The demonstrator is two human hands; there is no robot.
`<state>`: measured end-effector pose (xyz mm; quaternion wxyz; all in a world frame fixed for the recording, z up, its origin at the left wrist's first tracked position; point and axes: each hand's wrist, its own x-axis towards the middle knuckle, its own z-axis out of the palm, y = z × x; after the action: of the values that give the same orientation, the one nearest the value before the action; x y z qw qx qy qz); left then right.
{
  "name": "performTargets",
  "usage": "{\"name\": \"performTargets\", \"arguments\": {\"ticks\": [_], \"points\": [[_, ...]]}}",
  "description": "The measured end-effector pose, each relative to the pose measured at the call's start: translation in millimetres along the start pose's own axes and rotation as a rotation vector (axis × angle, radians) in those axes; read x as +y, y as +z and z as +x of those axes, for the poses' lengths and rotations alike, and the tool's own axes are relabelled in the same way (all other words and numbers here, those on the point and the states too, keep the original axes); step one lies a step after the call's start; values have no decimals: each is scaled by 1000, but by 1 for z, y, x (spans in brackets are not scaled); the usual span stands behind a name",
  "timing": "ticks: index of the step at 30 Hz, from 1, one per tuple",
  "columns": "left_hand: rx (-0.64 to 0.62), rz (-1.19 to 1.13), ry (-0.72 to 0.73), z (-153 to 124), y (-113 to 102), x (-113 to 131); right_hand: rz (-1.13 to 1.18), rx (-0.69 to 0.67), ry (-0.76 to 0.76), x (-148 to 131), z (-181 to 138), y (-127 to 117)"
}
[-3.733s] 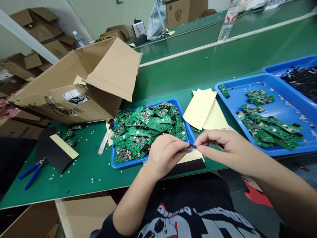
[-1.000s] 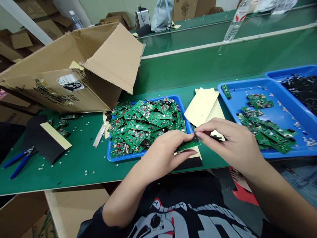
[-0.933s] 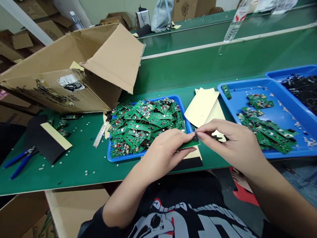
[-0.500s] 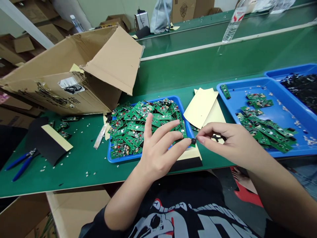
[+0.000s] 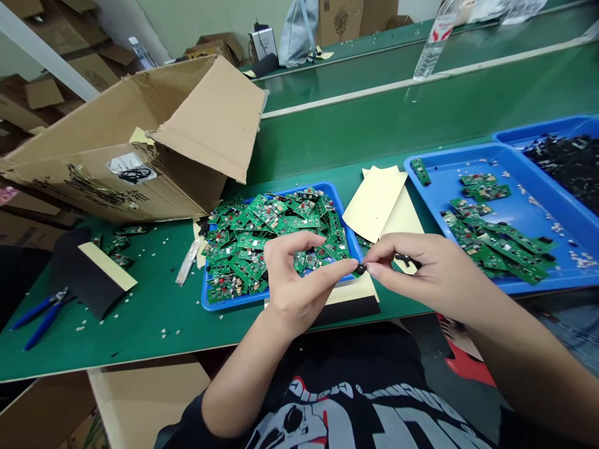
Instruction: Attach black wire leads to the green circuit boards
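Looking at a slick blue plastic tray (image 5: pixel 206 298) heaped with flat boards (image 5: pixel 243 249). Got left hand (image 5: pixel 290 293) and right hand (image 5: pixel 423 280) meeting by its near right corner. Can't tell left grip with thumb hidden. Between them, a green circuit board (image 5: pixel 357 273): probably light, stiff, crackable, so hold by edges. Pinching a glossy, rounded black part (image 5: pixel 362 269) right-handed, fingertips almost closed.
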<state>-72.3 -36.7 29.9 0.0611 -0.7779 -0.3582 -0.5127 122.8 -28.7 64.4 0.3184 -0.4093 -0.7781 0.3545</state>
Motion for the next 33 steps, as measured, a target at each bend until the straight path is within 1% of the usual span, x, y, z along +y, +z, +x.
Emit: {"name": "performTargets", "arguments": {"ticks": [2,4,8,11,14,16,18,20,28,30,33], "points": [[4,-42,-22,1,1,2,-17,35,-56,-3,-1,1],[-27,-114,-39,2,1,3,-26,65,-102,-5,-2,3],[-71,-232,-77,3,3,5,-10,101,-112,-8,-3,5],[-46,-367,-157,1,6,4,-12,118,-105,-11,-3,7],[-25,-483,-205,-1,9,2,-81,156,-142,-14,-6,8],[-27,-486,-198,-1,9,1,-143,194,-179,-17,-8,7],[-38,-438,-170,0,8,1,-182,221,-209,-19,-11,6],[-46,-382,-138,2,6,1,-184,211,-216,-20,-12,5],[-46,-354,-57,1,3,1,-130,135,-47,-22,-11,-1],[-45,-371,-47,0,3,-1,-128,123,-36,-22,-10,-2],[-67,-418,-13,2,1,-4,-164,107,-62,-21,-9,-6]]}}
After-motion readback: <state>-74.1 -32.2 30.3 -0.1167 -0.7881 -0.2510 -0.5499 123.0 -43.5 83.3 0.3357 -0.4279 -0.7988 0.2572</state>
